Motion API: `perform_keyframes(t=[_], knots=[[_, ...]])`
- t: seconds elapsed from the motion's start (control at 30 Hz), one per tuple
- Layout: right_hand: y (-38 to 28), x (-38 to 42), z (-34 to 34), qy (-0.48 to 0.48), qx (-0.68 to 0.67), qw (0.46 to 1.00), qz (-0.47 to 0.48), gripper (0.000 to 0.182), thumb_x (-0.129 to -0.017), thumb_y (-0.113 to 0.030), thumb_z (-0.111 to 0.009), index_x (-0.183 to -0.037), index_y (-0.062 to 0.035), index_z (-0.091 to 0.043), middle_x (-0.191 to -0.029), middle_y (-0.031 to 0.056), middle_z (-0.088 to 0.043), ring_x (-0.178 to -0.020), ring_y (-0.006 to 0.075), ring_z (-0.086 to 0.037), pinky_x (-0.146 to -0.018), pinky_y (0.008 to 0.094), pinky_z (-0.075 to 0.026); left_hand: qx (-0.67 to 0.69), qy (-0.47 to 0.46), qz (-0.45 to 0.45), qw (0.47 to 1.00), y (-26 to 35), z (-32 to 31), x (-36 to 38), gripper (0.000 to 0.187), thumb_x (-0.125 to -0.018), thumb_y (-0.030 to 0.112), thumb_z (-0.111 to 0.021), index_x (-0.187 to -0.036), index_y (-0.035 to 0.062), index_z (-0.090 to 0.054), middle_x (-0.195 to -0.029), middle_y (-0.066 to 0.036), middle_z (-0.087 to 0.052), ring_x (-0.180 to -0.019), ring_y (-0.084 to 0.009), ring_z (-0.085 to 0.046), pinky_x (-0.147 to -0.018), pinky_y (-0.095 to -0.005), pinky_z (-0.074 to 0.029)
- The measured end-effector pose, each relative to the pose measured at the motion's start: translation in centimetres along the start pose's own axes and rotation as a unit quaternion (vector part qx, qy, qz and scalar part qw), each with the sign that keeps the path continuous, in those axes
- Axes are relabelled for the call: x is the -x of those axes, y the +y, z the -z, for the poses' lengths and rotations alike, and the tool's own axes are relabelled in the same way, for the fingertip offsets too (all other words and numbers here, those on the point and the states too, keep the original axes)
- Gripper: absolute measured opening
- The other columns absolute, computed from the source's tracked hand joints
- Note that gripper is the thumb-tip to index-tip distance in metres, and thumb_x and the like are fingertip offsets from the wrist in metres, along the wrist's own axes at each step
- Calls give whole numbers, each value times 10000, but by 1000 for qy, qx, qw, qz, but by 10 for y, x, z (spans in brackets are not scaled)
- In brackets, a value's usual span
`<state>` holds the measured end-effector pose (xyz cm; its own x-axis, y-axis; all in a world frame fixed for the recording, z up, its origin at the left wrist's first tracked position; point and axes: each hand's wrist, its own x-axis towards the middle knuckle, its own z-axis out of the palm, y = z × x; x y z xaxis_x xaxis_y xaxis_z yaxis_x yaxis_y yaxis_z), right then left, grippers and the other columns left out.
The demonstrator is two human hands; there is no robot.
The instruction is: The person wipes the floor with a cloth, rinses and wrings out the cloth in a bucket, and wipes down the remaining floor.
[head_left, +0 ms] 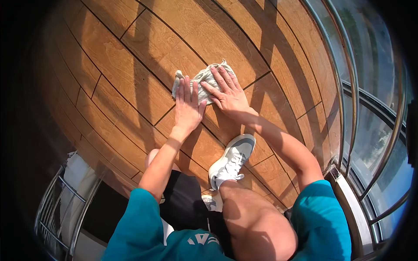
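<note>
A crumpled pale grey-white cloth [202, 76] lies on the brown wood-look floor [174, 39]. My left hand [188, 111] lies flat on the left part of the cloth, its fingers stretched forward. On the right part rests my right hand [230, 98], palm down with the fingers spread. Both hands press on the cloth from above, and neither is wrapped round it. The hands are close together, with some cloth showing between their fingers. What lies under the cloth is hidden.
Curved metal rails [355, 87] and glass panes run along the right side. Another metal railing [72, 189] stands at the lower left. My white and grey shoe [235, 158] is planted just behind my right hand. Railing shadows fall across the floor.
</note>
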<state>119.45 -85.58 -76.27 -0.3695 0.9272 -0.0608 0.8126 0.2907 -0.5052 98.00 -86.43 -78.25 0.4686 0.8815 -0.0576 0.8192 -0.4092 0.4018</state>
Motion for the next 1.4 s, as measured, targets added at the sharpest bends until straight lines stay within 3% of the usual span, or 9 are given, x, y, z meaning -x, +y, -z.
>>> perform_keyframes(t=[0.07,0.23,0.4,0.47,0.73,0.9,1.07,1.33,1.4], knots=[[-20,41,-9,-57,-2,998,21,600,-947,-354,-648,-1525,-352,-486,-1693,86,-260,-1573,290,-202,-1278,470,-176,2,-53,61,997,27,-9,61,834,-961,378,-620,-1606,10,-241,-1687,-251,-118,-1570,-436,-97,-1275,-537,-94],[-22,42,-3,-80,-3,995,52,630,-917,-345,-679,-1518,-331,-492,-1694,72,-259,-1573,278,-202,-1277,470,-181,14,-56,78,995,37,-8,80,862,-943,355,-645,-1609,9,-221,-1688,-251,-109,-1570,-433,-96,-1270,-552,-98],[-19,22,5,-99,-4,992,80,609,-934,-349,-656,-1520,-327,-490,-1697,66,-249,-1576,276,-189,-1279,471,-172,25,-25,61,998,28,-7,65,872,-923,337,-667,-1601,-5,-239,-1680,-248,-152,-1566,-431,-118,-1272,-542,-112],[-11,5,-2,-94,7,991,94,610,-949,-354,-640,-1534,-347,-469,-1703,60,-234,-1579,276,-178,-1281,474,-164,23,-12,80,996,16,-7,48,849,-945,394,-639,-1616,47,-252,-1692,-209,-163,-1577,-389,-123,-1281,-517,-105],[10,-88,-5,-25,59,994,87,607,-993,-416,-562,-1573,-429,-381,-1717,54,-191,-1591,287,-127,-1291,462,-95,11,89,25,996,-42,19,-40,823,-945,315,-636,-1610,29,-244,-1666,-258,-193,-1550,-450,-156,-1265,-552,-149],[10,-118,-14,26,62,997,23,589,-996,-443,-546,-1567,-398,-410,-1715,81,-200,-1591,292,-126,-1291,462,-86,-40,67,10,997,-71,29,-86,796,-986,385,-568,-1623,49,-227,-1685,-230,-161,-1570,-411,-128,-1273,-534,-128],[-8,-78,-3,83,-20,995,-57,653,-932,-308,-667,-1549,-334,-455,-1689,115,-254,-1567,324,-210,-1273,479,-195,-85,5,-32,996,-60,28,-83,756,-1043,344,-488,-1614,-34,-169,-1686,-275,-91,-1574,-434,-62,-1276,-545,-80],[-1,116,12,149,-39,941,-302,529,-955,-363,-659,-1472,-287,-575,-1680,127,-277,-1548,355,-248,-1252,498,-248,-27,-110,-198,974,95,-18,-44,762,-1043,354,-512,-1612,-33,-185,-1691,-276,-88,-1573,-455,-48,-1268,-559,-78],[3,165,4,154,-24,916,-369,573,-969,-372,-633,-1525,-329,-502,-1688,130,-259,-1557,359,-224,-1256,506,-230,-11,-181,-238,954,134,-37,-30,773,-1020,326,-537,-1610,-36,-193,-1690,-268,-103,-1572,-454,-66,-1268,-555,-84]])
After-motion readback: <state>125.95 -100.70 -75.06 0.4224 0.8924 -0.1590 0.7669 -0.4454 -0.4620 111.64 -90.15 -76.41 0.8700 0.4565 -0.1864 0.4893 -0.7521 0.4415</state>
